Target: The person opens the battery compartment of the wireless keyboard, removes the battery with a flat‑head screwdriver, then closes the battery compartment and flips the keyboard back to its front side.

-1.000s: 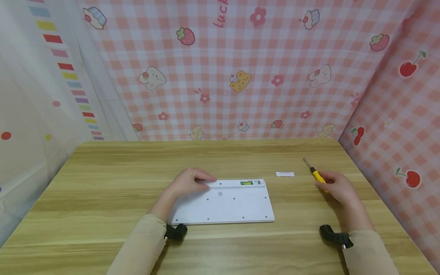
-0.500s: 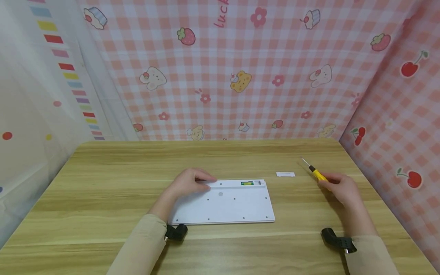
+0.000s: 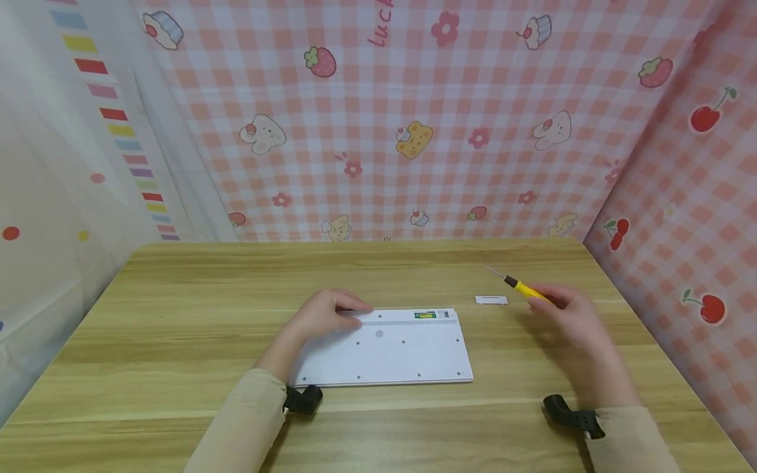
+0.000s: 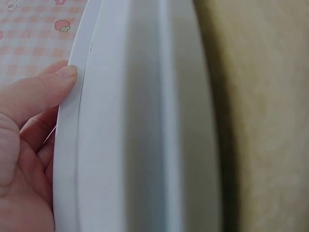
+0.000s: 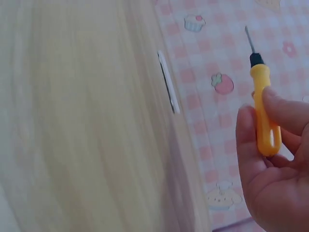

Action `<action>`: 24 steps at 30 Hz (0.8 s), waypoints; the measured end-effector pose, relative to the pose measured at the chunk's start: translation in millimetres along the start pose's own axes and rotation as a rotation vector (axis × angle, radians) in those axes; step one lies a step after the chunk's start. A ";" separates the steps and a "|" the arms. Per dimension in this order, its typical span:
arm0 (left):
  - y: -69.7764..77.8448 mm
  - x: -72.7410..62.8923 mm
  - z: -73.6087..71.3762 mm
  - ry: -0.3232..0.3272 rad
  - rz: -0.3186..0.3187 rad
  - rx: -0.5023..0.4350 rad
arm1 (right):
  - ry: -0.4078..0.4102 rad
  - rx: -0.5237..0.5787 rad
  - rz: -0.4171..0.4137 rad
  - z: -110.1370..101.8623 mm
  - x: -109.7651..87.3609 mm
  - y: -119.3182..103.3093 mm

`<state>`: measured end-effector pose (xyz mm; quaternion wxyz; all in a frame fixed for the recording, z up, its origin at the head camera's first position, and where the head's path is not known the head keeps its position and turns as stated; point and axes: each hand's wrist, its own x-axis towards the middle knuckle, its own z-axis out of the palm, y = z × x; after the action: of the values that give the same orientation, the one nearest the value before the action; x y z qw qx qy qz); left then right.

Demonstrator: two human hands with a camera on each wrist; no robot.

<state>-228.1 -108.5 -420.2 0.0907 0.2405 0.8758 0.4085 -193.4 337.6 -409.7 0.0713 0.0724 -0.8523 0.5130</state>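
A white keyboard (image 3: 408,358) lies underside up on the table, small screw spots dotted across it. In its open battery bay near the far right corner sits a green and yellow battery (image 3: 425,315). My left hand (image 3: 322,318) grips the far edge towards the left; the left wrist view shows the thumb (image 4: 66,72) on that edge, with the other fingers partly hidden behind. Held between thumb and fingers of my right hand (image 3: 576,320) is a yellow screwdriver (image 5: 263,111), raised off the table, its thin tip pointing away and to the left.
A small white battery cover (image 3: 491,300) lies on the wooden table (image 3: 177,315), right of the keyboard's far corner and close to the screwdriver. Behind the table hangs a pink checked cloth (image 3: 367,190), and another cloth (image 3: 668,217) borders the right side.
My right hand has carried the screwdriver leftward, closer to the battery cover, and the screwdriver now lies at a flatter slant. The left hand and keyboard stay in place.
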 end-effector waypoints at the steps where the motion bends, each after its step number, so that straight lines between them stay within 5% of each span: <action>1: 0.3 -0.3 -0.1 0.001 0.001 0.000 | -0.010 0.017 -0.001 2.1 0.1 -1.4; 15: -0.7 1.4 4.4 0.028 0.005 0.029 | -0.087 0.015 0.133 25.0 -0.2 -17.8; 24: 14.1 11.8 15.2 0.040 0.083 -0.058 | -0.068 0.081 0.166 35.3 3.7 -27.2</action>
<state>-228.0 -84.7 -418.9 0.0632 0.2659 0.8544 0.4419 -193.2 293.6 -401.8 -0.0034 0.0218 -0.8359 0.5484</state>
